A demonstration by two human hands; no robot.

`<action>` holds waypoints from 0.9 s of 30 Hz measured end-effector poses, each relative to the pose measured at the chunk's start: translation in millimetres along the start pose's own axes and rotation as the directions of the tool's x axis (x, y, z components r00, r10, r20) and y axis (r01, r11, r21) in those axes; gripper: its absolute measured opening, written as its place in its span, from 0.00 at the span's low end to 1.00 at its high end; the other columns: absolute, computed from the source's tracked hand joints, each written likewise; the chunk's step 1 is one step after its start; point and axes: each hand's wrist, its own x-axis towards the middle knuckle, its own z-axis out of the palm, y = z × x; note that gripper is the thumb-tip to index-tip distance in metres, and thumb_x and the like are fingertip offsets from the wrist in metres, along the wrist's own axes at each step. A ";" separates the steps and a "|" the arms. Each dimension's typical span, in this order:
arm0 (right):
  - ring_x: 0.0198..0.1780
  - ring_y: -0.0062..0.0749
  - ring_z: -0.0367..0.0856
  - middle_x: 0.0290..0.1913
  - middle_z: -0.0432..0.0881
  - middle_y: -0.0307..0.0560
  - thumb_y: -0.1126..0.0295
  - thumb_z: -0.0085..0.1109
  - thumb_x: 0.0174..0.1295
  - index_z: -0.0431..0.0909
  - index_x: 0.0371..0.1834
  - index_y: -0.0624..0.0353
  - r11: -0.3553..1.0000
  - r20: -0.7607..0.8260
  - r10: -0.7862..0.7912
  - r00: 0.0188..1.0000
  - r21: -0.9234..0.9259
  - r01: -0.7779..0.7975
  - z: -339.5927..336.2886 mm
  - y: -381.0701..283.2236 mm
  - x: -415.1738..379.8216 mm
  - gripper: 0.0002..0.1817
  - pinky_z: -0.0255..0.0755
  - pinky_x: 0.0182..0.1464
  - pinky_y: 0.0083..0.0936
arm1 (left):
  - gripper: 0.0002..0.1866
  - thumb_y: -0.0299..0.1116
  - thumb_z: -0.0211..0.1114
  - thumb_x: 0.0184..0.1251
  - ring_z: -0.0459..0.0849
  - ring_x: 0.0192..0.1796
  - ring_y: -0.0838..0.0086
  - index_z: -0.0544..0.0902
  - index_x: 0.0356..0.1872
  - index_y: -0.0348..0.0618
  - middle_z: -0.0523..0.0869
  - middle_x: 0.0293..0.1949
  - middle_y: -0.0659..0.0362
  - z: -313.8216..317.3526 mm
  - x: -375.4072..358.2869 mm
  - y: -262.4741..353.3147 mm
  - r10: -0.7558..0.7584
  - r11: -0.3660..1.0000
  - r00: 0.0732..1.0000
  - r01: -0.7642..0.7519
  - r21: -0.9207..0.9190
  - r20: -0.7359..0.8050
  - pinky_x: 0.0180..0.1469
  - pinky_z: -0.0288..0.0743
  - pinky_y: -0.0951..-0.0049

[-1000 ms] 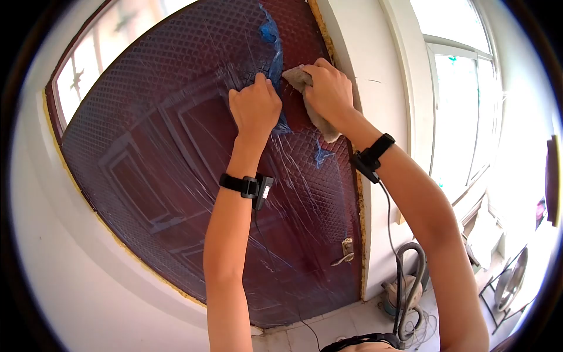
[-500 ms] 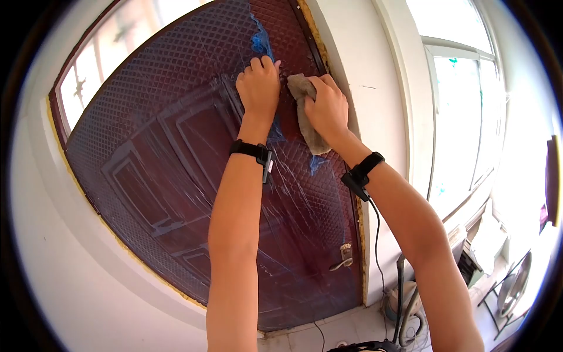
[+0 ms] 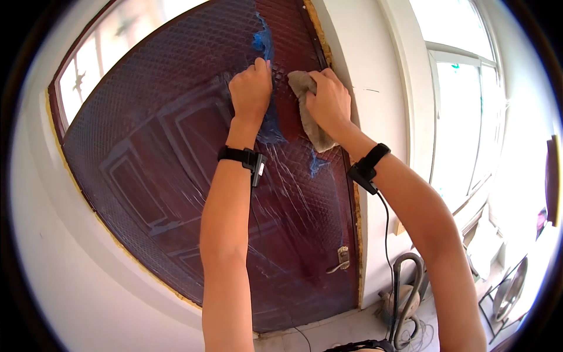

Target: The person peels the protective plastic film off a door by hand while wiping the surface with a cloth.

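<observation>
A dark red door (image 3: 288, 32) with a raised diamond pattern fills the middle, mostly coated in a bluish protective film (image 3: 271, 126). My left hand (image 3: 251, 91) is closed in a fist on the film's torn, crumpled edge. To its right, my right hand (image 3: 330, 102) grips a grey-brown cloth (image 3: 309, 120) against the bare strip near the door's right side. A small torn scrap of blue film (image 3: 317, 162) clings below the cloth. Lower down on the right is the metal door handle (image 3: 342, 259).
Yellow foam (image 3: 356, 220) lines the door frame beside a white wall (image 3: 375, 152). A bright window (image 3: 463, 117) stands on the right. A round device with a bent grey hose (image 3: 417, 276) sits on the floor, with cables nearby. A black wrist strap (image 3: 373, 158) trails a cable.
My left hand has shifted left and a little down, and more of the crumpled film edge shows beside it. My right hand and the cloth have hardly moved.
</observation>
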 end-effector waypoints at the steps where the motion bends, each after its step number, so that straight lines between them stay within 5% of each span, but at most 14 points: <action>1: 0.56 0.59 0.87 0.57 0.85 0.51 0.74 0.60 0.63 0.87 0.57 0.57 1.000 0.000 -0.011 1.000 0.002 0.011 1.1 -3.3 9.9 0.18 0.82 0.58 0.52 | 0.17 0.39 0.64 0.83 0.86 0.21 0.65 0.76 0.29 0.47 0.82 0.19 0.58 -0.2 -0.6 -0.6 -0.024 0.997 1.000 0.025 -0.069 0.014 0.24 0.77 0.65; 9: 0.59 0.56 0.86 0.58 0.84 0.53 0.71 0.62 0.64 0.89 0.57 0.55 0.991 -0.081 -0.123 0.989 -0.055 0.119 16.1 -29.4 76.9 0.18 0.82 0.60 0.50 | 0.16 0.38 0.60 0.85 0.87 0.25 0.54 0.76 0.32 0.44 0.83 0.23 0.53 -3.1 -4.6 -5.7 -0.081 0.972 0.995 0.092 -0.218 0.058 0.27 0.77 0.57; 18: 0.53 0.51 0.88 0.50 0.83 0.50 0.73 0.63 0.64 0.90 0.53 0.53 0.891 0.246 -0.408 0.879 -0.101 0.442 -0.6 -17.6 8.3 0.15 0.84 0.54 0.48 | 0.18 0.38 0.55 0.88 0.85 0.27 0.49 0.75 0.32 0.42 0.82 0.24 0.47 -12.0 -4.0 -10.0 -0.128 0.916 0.983 0.167 -0.363 0.130 0.29 0.76 0.53; 22: 0.52 0.54 0.89 0.51 0.84 0.53 0.71 0.65 0.63 0.91 0.52 0.55 0.940 0.266 -0.296 0.917 -0.088 0.329 -0.9 -20.5 41.6 0.15 0.84 0.55 0.49 | 0.18 0.37 0.54 0.89 0.86 0.28 0.48 0.74 0.33 0.41 0.81 0.24 0.46 -15.0 -2.8 -12.7 -0.119 0.895 0.987 0.153 -0.420 0.106 0.30 0.76 0.53; 25: 0.51 0.58 0.89 0.53 0.85 0.55 0.70 0.65 0.64 0.91 0.51 0.56 0.968 0.029 -0.221 0.975 -0.117 0.223 6.9 -29.7 81.7 0.14 0.84 0.55 0.50 | 0.17 0.36 0.54 0.89 0.85 0.28 0.47 0.74 0.33 0.40 0.81 0.24 0.45 -13.6 -3.9 -11.4 -0.129 0.885 0.986 0.161 -0.437 0.104 0.30 0.75 0.52; 27: 0.58 0.58 0.86 0.58 0.85 0.52 0.70 0.64 0.64 0.88 0.61 0.54 0.978 0.063 -0.161 0.985 -0.123 0.168 5.3 -37.8 97.8 0.21 0.82 0.61 0.50 | 0.17 0.35 0.55 0.88 0.85 0.28 0.47 0.74 0.33 0.40 0.81 0.24 0.45 -14.2 -5.3 -13.2 -0.136 0.884 0.985 0.170 -0.436 0.109 0.30 0.75 0.52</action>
